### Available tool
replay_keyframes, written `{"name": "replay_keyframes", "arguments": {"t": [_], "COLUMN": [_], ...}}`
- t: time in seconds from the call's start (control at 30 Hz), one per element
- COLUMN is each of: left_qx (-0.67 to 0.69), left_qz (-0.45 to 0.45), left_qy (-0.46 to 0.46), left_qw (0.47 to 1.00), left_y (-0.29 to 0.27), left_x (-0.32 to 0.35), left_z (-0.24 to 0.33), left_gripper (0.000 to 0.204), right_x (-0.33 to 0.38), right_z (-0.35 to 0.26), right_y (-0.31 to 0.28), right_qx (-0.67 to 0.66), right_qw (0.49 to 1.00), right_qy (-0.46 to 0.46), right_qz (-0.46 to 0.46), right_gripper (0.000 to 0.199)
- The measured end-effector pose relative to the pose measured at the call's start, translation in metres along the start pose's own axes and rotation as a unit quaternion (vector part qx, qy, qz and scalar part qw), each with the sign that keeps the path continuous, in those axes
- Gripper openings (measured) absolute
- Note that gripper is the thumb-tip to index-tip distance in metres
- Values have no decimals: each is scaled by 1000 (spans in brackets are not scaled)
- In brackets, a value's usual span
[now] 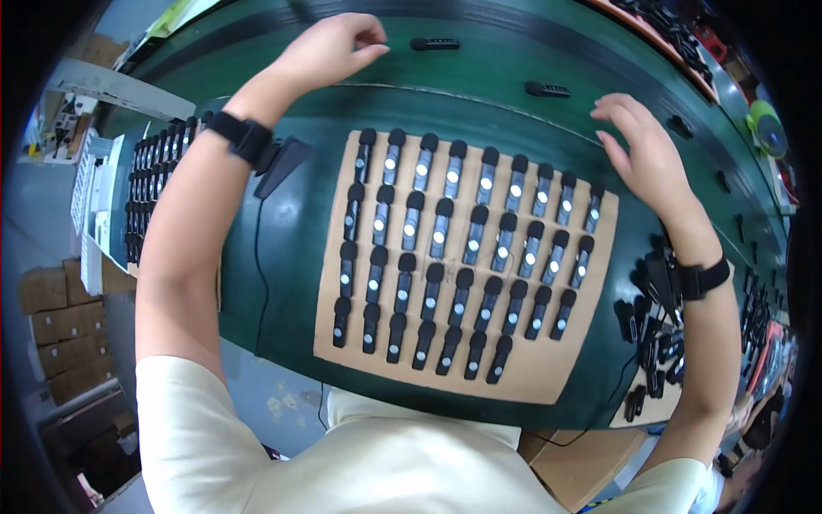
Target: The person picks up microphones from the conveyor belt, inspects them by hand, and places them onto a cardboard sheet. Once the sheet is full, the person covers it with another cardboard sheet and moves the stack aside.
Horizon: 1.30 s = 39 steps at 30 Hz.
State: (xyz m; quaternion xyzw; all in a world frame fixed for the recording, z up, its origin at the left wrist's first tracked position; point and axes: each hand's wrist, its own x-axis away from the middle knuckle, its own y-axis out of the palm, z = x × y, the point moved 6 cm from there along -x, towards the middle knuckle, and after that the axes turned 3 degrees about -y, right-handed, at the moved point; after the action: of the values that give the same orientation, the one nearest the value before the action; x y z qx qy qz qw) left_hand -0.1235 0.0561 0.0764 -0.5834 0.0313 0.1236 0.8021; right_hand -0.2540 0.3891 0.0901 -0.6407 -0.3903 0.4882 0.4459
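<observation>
My left hand [347, 51] hovers over the far green belt [488, 64], fingers bent, thumb apart, with nothing in it. To its right on the belt lies a small black microphone with a foam head [435, 44]. My right hand [640, 146] is raised at the belt's near edge, thumb and fingers apart, also holding nothing. A second microphone [548, 89] lies to the left of its fingertips. Between my arms, a cardboard sheet [539, 377] bears several rows of similar microphones [443, 227], each with a bright round spot. The nearest row stops short of the sheet's right side.
Black straps circle both wrists. A black wedge-shaped device [282, 167] with a cable sits beside my left wrist. Heaped microphones [655, 334] lie under my right forearm. Another filled sheet [158, 180] stands at the left. More black pieces [681, 127] lie along the belt to the right.
</observation>
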Motion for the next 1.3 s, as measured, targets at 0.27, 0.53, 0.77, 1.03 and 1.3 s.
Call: {"name": "replay_keyframes", "arguments": {"t": [0.27,0.53,0.77,1.03,1.3], "left_qx": [-79,11,293,312,426], "left_qz": [33,-15,-32,32,37], "left_qy": [30,-35,-125,1,62], "left_qw": [996,999,947,950,902], "left_y": [48,27,-25,-48,-6], "left_x": [-42,-16,94,222,245], "left_z": [-28,-23,52,185,246], "left_gripper": [28,26,21,24,30], "right_x": [-69,-54,65,171,157], "right_z": [21,24,-24,-150,-218], "right_y": [62,44,-22,2,-7], "right_qx": [0,-109,-544,-752,-575], "right_qw": [999,990,789,560,786], "right_qy": [-49,64,267,338,164], "right_qz": [-12,-64,106,88,154], "right_gripper": [27,28,35,37,39]}}
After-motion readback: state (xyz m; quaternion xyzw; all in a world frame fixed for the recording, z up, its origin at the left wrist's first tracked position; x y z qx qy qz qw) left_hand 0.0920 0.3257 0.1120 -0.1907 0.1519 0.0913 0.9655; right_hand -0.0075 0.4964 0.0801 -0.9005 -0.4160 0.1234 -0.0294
